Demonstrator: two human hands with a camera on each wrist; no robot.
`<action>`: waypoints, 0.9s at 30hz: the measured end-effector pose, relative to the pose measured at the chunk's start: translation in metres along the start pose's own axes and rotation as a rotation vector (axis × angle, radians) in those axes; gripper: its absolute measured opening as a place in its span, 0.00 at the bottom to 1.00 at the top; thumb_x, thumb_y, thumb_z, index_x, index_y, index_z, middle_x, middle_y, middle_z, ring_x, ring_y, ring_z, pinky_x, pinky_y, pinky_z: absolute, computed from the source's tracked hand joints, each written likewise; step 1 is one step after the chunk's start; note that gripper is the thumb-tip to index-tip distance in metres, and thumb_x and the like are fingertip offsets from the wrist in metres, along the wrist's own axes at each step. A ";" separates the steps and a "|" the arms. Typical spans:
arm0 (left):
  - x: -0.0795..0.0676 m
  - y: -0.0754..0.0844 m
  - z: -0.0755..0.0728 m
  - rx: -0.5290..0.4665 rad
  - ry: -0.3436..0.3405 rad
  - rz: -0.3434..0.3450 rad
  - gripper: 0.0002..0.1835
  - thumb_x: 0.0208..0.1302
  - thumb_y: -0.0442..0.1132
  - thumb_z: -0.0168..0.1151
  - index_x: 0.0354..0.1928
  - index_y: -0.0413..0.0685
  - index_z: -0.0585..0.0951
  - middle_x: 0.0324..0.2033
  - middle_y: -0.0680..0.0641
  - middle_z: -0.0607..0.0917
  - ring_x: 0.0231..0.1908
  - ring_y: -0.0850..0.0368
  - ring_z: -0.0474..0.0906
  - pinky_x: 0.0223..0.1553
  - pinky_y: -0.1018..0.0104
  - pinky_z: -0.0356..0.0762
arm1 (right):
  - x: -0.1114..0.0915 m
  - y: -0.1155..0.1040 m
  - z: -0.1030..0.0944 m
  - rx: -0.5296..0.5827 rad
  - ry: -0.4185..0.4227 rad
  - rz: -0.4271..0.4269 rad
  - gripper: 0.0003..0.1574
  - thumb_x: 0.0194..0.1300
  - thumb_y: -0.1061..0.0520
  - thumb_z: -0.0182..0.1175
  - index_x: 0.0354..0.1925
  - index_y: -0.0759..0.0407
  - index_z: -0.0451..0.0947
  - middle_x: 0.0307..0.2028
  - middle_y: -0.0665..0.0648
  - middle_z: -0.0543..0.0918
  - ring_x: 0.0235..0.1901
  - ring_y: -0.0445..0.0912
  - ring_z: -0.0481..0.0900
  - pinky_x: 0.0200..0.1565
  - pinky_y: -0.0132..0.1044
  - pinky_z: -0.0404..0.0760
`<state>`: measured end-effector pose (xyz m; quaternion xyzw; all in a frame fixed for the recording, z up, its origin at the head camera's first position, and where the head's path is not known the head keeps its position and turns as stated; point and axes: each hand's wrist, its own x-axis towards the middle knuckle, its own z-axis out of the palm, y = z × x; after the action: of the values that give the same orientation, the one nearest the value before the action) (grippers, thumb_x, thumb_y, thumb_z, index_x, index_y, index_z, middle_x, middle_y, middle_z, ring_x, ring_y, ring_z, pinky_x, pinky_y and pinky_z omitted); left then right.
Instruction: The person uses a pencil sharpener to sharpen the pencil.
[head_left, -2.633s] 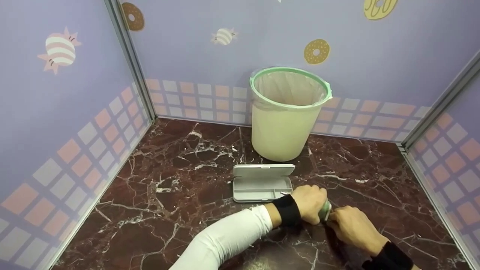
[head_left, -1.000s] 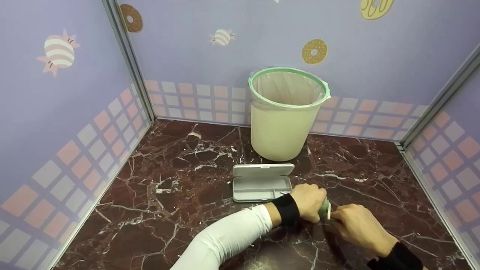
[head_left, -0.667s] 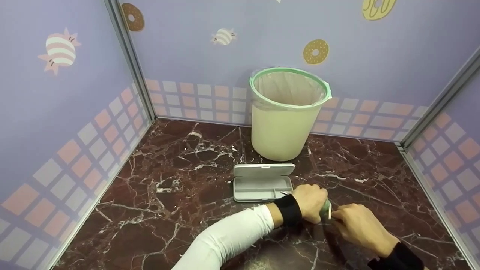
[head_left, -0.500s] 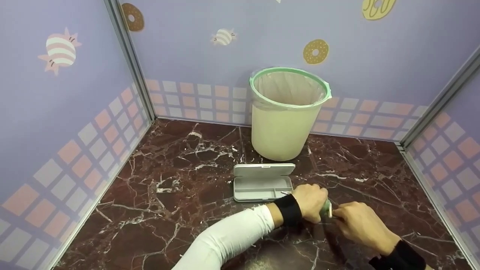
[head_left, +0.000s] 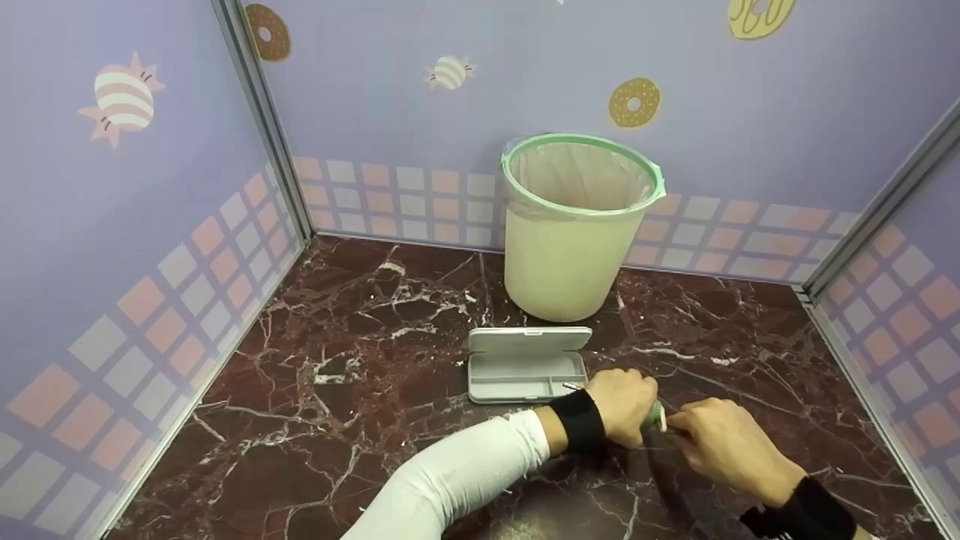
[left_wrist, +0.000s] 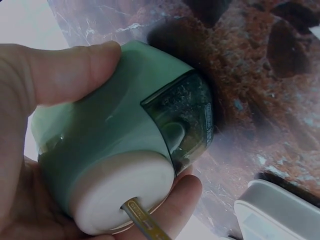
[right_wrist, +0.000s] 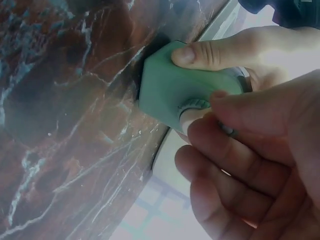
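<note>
A green pencil sharpener (left_wrist: 120, 120) with a pale round face and a dark see-through shavings window lies in my left hand (head_left: 622, 405). The left thumb (left_wrist: 82, 70) presses one side of it while fingers wrap underneath. A yellow-gold pencil (left_wrist: 145, 220) sticks out of the hole in the pale face. At the other end my right hand (head_left: 731, 442) pinches the pencil between thumb and forefinger (right_wrist: 215, 137), close to the sharpener; those fingers hide most of the pencil in the right wrist view. The sharpener is held right over the dark marbled table (head_left: 360, 465).
An open grey-white pencil case (head_left: 502, 369) with divided compartments stands just left of the left hand, its lid raised. A small metallic thing (head_left: 571, 386) shows at its right compartment. Behind stands a cream bin (head_left: 566, 262) with a green rim and liner. Patterned walls enclose the table.
The right hand has shifted a little to the right and turned at the wrist, with slightly more room between the hands. The left hand and sharpener have barely moved; the case stays put.
</note>
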<state>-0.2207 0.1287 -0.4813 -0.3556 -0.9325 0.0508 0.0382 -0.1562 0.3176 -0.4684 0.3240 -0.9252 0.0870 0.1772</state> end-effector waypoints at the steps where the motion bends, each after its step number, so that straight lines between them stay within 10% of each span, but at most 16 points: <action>1: 0.000 0.000 0.000 0.000 0.000 0.000 0.30 0.53 0.63 0.82 0.53 0.60 0.83 0.47 0.55 0.91 0.46 0.57 0.91 0.42 0.62 0.90 | 0.001 0.000 -0.001 -0.001 -0.007 0.003 0.26 0.49 0.59 0.83 0.19 0.38 0.75 0.19 0.35 0.75 0.21 0.31 0.67 0.23 0.36 0.67; 27: 0.001 -0.002 0.001 -0.018 -0.003 0.015 0.29 0.52 0.59 0.83 0.53 0.60 0.82 0.47 0.56 0.90 0.46 0.58 0.90 0.43 0.63 0.91 | 0.016 0.002 -0.019 0.007 -0.088 0.178 0.17 0.44 0.57 0.86 0.22 0.36 0.88 0.20 0.33 0.86 0.21 0.31 0.77 0.24 0.39 0.78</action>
<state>-0.2230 0.1274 -0.4817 -0.3629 -0.9302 0.0434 0.0333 -0.1636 0.3152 -0.4447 0.2446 -0.9569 0.0912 0.1271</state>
